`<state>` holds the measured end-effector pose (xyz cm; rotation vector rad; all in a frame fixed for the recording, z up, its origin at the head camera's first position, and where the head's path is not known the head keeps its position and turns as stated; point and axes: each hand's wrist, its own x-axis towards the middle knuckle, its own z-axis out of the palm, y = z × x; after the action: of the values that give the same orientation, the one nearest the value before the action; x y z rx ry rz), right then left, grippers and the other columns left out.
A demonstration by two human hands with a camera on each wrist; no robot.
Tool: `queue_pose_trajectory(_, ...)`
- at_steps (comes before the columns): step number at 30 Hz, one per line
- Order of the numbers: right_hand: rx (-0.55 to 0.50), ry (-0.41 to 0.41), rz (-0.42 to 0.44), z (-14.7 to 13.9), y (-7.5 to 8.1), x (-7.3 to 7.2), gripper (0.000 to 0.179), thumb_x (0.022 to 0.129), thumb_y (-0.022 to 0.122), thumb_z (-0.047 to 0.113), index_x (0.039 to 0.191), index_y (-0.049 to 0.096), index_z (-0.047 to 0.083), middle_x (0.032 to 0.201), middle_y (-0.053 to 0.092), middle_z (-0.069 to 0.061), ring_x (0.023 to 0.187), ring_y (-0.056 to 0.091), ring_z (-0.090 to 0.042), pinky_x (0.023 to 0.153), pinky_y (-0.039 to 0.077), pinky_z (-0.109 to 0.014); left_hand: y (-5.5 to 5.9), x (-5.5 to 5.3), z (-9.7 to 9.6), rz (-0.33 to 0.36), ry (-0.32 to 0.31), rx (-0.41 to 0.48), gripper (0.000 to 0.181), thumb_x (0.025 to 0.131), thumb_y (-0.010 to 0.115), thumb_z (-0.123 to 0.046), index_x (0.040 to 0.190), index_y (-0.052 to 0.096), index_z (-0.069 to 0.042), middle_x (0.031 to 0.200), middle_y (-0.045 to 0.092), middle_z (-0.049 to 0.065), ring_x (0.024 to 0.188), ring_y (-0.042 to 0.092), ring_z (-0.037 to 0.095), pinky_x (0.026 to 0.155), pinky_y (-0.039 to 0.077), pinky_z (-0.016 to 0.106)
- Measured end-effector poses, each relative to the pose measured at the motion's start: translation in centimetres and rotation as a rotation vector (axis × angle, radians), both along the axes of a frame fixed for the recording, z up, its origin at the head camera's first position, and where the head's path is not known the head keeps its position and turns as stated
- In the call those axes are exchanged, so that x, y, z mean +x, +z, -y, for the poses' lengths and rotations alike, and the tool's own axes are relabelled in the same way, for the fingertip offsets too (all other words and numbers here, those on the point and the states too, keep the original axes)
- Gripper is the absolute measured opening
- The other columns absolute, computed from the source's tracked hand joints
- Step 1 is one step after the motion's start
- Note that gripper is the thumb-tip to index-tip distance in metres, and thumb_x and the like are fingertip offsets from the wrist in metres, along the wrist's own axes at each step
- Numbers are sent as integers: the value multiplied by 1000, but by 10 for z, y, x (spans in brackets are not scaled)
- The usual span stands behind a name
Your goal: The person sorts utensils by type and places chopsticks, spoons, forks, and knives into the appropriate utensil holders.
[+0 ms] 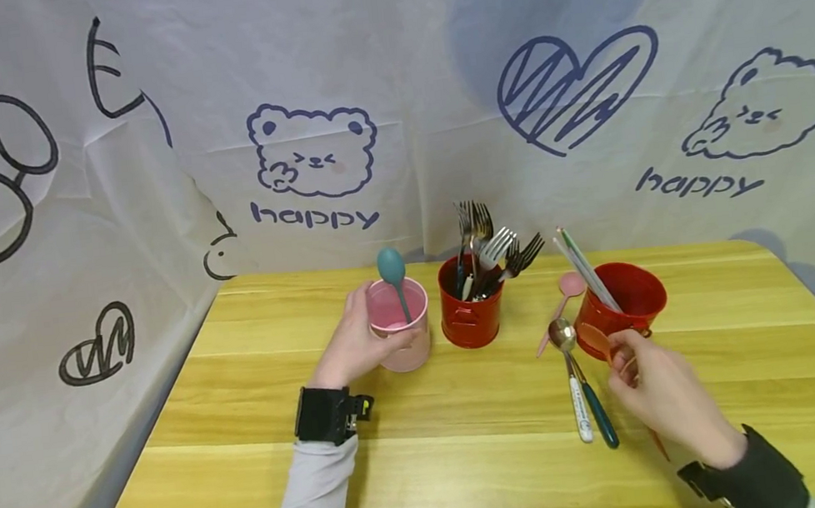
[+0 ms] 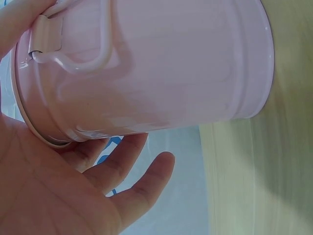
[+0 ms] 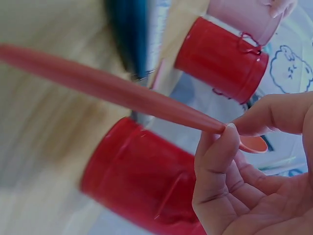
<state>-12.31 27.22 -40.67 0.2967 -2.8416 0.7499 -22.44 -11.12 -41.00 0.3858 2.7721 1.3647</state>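
My left hand [image 1: 357, 342] grips the pink bucket [image 1: 408, 356] near its rim; in the left wrist view the bucket's handle and side wall [image 2: 166, 63] fill the upper part. A teal spoon [image 1: 391, 266] stands in it, bowl up. Between thumb and fingertips, my right hand [image 1: 666, 392] pinches an orange spoon [image 1: 596, 341] just below the bowl. Its handle [image 3: 122, 93] slants down toward the table. The spoon's bowl overlaps the front of the right red bucket [image 1: 639, 313] in the head view. Several thin sticks [image 1: 591, 273] lean inside that bucket.
A middle red bucket [image 1: 471, 329] holds several forks [image 1: 496, 248]. Left of the right bucket, a pink spoon [image 1: 570, 285] lies on the wooden table [image 1: 462, 466], near a white-handled spoon [image 1: 580, 410] and a dark-green-handled spoon [image 1: 598, 415]. A printed cloth [image 1: 435, 100] hangs behind.
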Motion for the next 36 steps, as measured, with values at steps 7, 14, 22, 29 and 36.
queue_pose_trajectory(7, -15, 61, -84, 24, 8, -12, 31, 81, 70, -1, 110, 60, -3, 78, 60, -1, 66, 55, -5, 56, 43, -20, 0, -2, -1, 9, -2, -3, 101, 79, 85, -37, 154, 24, -8, 147, 40, 16, 135, 50, 36, 112, 44, 55)
queue_pose_trajectory(14, -105, 110, -82, 54, 14, -27, 28, 83, 69, -2, 110, 61, -1, 79, 62, -2, 67, 55, -8, 58, 45, -19, 1, -1, -1, 33, 3, -14, 103, 80, 84, -38, 156, 21, -8, 148, 39, 16, 136, 49, 36, 111, 44, 55)
queue_pose_trajectory(22, -185, 154, -102, 92, 26, -45, 30, 85, 67, 0, 114, 62, -2, 83, 66, -6, 71, 61, -11, 63, 52, -22, 1, -1, -1, 28, 2, -19, 102, 80, 84, -38, 155, 21, -8, 147, 39, 16, 136, 49, 36, 111, 44, 55)
queue_pose_trajectory(29, -316, 191, -96, 124, 43, -58, 33, 86, 68, 1, 117, 60, -2, 88, 65, -10, 73, 61, -15, 67, 56, -24, 1, -1, -1, 23, -1, -14, 103, 80, 84, -38, 155, 22, -7, 147, 40, 17, 136, 50, 37, 111, 44, 55)
queue_pose_trajectory(36, -394, 240, -150, 153, 60, -71, 32, 88, 67, 1, 120, 60, -3, 90, 67, -12, 75, 64, -16, 67, 53, -19, 2, 0, 0, 18, 5, -21, 104, 80, 84, -38, 156, 21, -6, 146, 40, 17, 134, 51, 36, 111, 45, 54)
